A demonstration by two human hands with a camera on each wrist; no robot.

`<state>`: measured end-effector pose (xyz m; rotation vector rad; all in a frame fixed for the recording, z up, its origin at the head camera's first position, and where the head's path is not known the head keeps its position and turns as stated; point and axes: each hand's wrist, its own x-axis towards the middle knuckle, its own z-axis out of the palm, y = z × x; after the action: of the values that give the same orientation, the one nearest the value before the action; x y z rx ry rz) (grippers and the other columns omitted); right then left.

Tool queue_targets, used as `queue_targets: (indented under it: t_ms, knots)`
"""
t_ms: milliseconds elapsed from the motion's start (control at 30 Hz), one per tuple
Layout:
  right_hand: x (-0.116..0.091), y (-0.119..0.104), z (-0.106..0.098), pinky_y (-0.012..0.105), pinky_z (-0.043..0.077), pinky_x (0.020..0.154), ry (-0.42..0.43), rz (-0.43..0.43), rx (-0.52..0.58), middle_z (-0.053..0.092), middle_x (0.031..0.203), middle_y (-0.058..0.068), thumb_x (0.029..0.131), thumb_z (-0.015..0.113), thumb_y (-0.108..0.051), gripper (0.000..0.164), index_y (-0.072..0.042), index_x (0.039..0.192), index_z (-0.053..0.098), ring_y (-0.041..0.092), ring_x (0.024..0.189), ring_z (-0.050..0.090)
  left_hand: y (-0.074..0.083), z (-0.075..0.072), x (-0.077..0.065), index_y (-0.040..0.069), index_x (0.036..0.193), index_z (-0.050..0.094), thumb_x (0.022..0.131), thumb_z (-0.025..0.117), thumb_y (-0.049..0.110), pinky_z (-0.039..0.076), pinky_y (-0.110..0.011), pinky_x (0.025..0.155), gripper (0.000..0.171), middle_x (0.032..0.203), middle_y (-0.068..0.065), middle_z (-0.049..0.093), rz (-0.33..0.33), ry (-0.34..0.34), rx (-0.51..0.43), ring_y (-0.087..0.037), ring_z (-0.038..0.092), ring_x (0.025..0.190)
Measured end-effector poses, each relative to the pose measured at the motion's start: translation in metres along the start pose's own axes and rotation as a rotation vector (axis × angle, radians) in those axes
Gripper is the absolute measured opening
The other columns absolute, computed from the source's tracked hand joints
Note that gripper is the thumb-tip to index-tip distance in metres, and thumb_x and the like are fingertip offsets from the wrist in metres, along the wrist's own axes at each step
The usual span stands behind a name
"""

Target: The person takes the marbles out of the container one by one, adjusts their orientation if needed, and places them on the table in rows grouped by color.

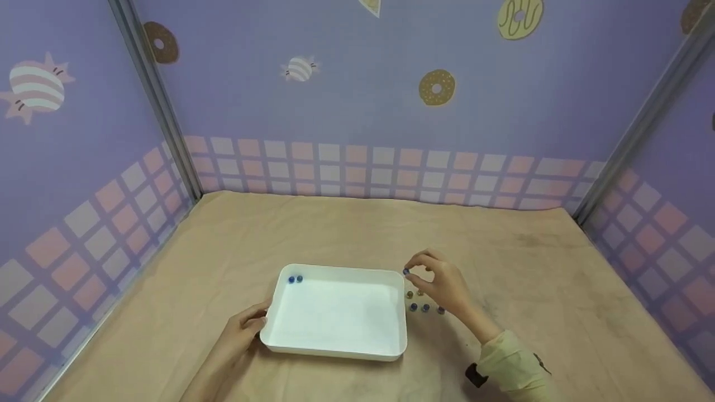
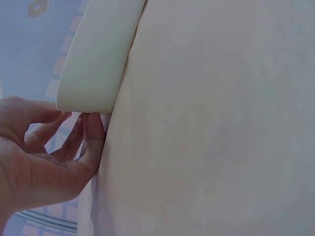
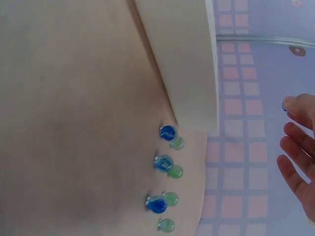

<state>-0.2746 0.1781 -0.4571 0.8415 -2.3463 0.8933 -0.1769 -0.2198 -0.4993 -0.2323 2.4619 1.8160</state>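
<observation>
A shallow white tray point(image 1: 338, 312) rests on the cloth-covered table, with two blue marbles point(image 1: 295, 279) inside its far left corner. At the tray's left side, my left hand point(image 1: 241, 329) holds on with bent fingers; the thumb and fingertips point(image 2: 96, 125) meet its outer wall in the left wrist view. My right hand point(image 1: 444, 279) pinches a blue marble point(image 1: 406, 272) between thumb and index finger, above the tray's far right corner. The other right fingers point(image 3: 294, 172) are loosely bent. Below that hand lie three blue marbles point(image 3: 163, 163) and several greenish clear marbles point(image 3: 175, 171), beside the tray's right wall.
A tan cloth point(image 1: 357, 229) covers the table. Purple printed panels point(image 1: 357, 106) stand at the back and both sides, joined by grey metal posts point(image 1: 162, 106). A dark band point(image 1: 476, 375) shows at the right sleeve point(image 1: 511, 357).
</observation>
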Motion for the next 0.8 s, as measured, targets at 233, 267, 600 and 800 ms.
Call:
queue_targets:
  t_ms: [233,267,600,800]
  knots:
    - [-0.018,0.006,-0.008,0.039,0.058,0.075,-0.008,0.102,0.016,0.066,0.097,-0.004,0.082,0.079,-0.011,0.016,-0.017,0.095,0.072,0.015,0.092,0.065,0.000,0.000,-0.001,0.002,0.145,0.046,0.100,0.045,0.004,0.055,-0.036,0.087,0.044,0.137,-0.027,0.052,-0.008,0.002,-0.041,-0.032,0.061,0.114]
    - [-0.021,0.007,-0.009,0.038,0.058,0.074,-0.007,0.111,0.012,0.066,0.097,-0.005,0.082,0.079,-0.011,0.016,-0.018,0.095,0.072,0.015,0.092,0.064,0.000,0.000,-0.001,0.001,0.145,0.047,0.100,0.045,0.003,0.055,-0.035,0.085,0.044,0.135,-0.026,0.053,-0.013,0.006,-0.047,-0.029,0.062,0.110]
    - [-0.050,0.018,-0.021,0.023,0.054,0.068,-0.008,0.311,0.028,0.069,0.090,-0.008,0.080,0.080,-0.008,0.017,-0.019,0.091,0.073,0.009,0.083,0.063,0.001,0.003,0.000,-0.001,0.143,0.048,0.099,0.047,0.002,0.053,-0.031,0.085,0.044,0.133,-0.025,0.055,-0.037,0.028,-0.059,-0.027,0.060,0.112]
    - [-0.062,0.024,-0.026,0.029,0.055,0.068,-0.029,0.389,-0.016,0.068,0.090,-0.010,0.080,0.080,-0.009,0.016,-0.019,0.091,0.074,0.007,0.082,0.062,0.000,0.001,0.003,-0.001,0.144,0.046,0.100,0.047,0.004,0.053,-0.032,0.088,0.044,0.135,-0.026,0.054,-0.034,0.020,-0.025,-0.030,0.059,0.116]
